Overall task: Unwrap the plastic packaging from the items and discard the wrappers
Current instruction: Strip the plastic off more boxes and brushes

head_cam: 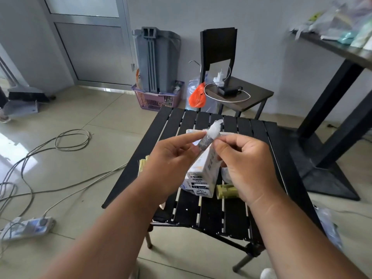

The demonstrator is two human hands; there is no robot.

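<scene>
Both hands' grip pinches wrapper (215, 131) (above the box (203, 170)).

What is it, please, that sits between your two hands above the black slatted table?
In the head view, the white box and its bunched plastic wrapper sit between the left hand and right hand; both hands pinch the wrapper.

Two hands are seen: left hand (171, 158), right hand (241, 158). One white box (203, 174) w/ one clear plastic wrapper (215, 130) is counted. One green item (226, 191), one slatted table (281, 158), one chair (219, 47), one purple basket (157, 99), one power strip (26, 228), approx. one orange bag (197, 96) are noted.
</scene>
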